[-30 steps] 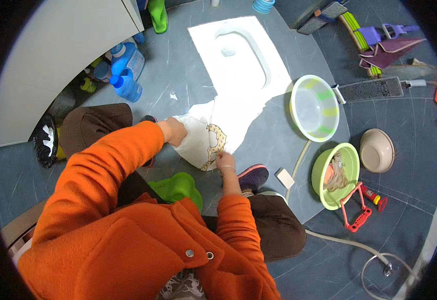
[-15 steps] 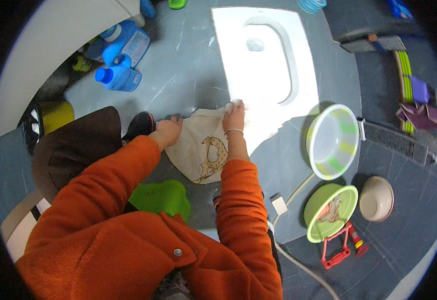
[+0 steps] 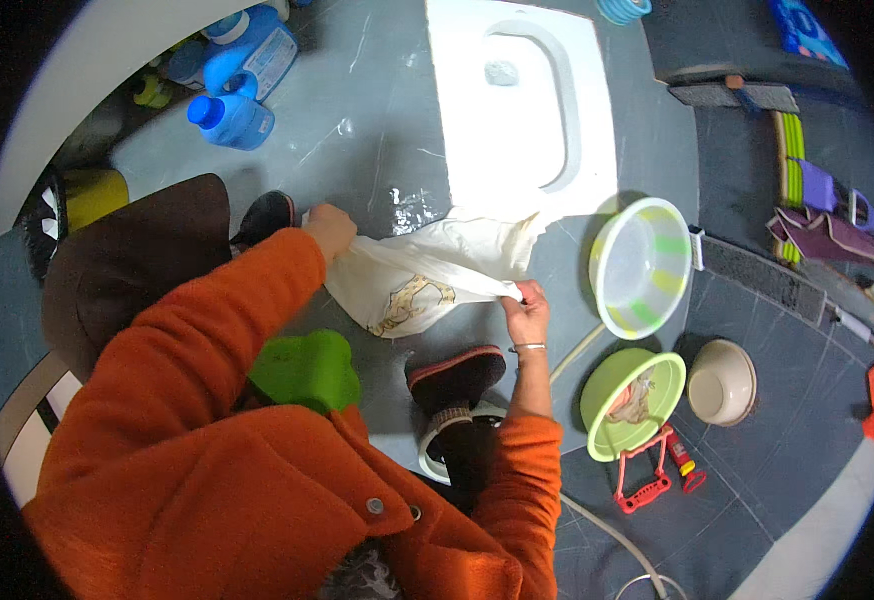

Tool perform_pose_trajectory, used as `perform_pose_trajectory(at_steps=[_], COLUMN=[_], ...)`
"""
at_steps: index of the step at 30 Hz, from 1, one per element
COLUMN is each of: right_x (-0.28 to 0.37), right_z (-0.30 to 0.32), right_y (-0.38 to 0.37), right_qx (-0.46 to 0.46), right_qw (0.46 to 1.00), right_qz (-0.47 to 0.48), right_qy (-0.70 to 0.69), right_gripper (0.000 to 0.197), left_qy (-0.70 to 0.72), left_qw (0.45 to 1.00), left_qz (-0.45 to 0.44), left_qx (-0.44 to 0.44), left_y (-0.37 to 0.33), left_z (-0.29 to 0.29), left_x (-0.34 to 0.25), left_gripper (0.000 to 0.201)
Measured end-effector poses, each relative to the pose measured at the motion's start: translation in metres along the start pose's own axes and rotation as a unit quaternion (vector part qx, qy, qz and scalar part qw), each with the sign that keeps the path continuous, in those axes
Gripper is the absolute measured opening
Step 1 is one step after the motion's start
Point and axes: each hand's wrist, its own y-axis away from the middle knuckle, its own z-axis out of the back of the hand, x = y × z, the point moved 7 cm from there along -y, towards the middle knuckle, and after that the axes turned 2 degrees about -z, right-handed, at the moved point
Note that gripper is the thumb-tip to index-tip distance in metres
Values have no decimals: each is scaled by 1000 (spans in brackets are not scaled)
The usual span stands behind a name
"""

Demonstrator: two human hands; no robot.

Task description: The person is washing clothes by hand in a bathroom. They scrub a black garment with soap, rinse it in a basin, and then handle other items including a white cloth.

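Observation:
A cream-coloured fabric garment (image 3: 477, 245) with a brown patterned print is stretched low over the grey tiled floor, its far right part reaching the near edge of the white squat toilet (image 3: 527, 195). At its left end, my left hand (image 3: 329, 232) is closed on the fabric, beside a dark shoe (image 3: 265, 217). My right hand (image 3: 527, 315) pinches the garment's near right edge, pulling it into a taut fold between the two hands. Below that hand is my other dark shoe (image 3: 455, 378), with a reddish sole edge. How much of the garment touches the floor I cannot tell.
Blue bottles (image 3: 233, 122) stand at the far left. A white-and-green basin (image 3: 639, 268), a light green basin (image 3: 633, 405) with cloth inside and a beige bowl (image 3: 722, 382) sit at the right. A green plastic stool (image 3: 307, 370) is near me; a hose (image 3: 612, 540) crosses the floor.
My right hand has moved right and toward me from the toilet's edge, drawing the garment's edge with it. My left hand stays at the left end. Wet floor beyond the garment now shows.

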Motion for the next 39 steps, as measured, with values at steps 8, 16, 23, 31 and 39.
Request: perform_pose_trajectory(at_steps=[8,16,23,31,39], right_x=[95,232,280,107,-25], right_z=[171,350,351,70,-147], right_y=[-2,-29,21,66,132], right_qx=[-137,-307,-382,-212,31], right_qw=[973,926,890,967,980], right_qz=[11,204,245,142,-120], right_qy=[-186,-85,37,29,156], right_gripper=[19,24,24,30,29], left_qy=[74,-18,10,82,87], left_qw=[986,831,718,903,993], left_qz=[9,-1,19,119,-5], left_qx=[-150,-556,-695,-405,-81], left_y=[102,249,281,115,67], left_z=[218,407,415,163,-4], left_x=[9,19,35,55,-1], left_gripper=[32,14,15,17,38])
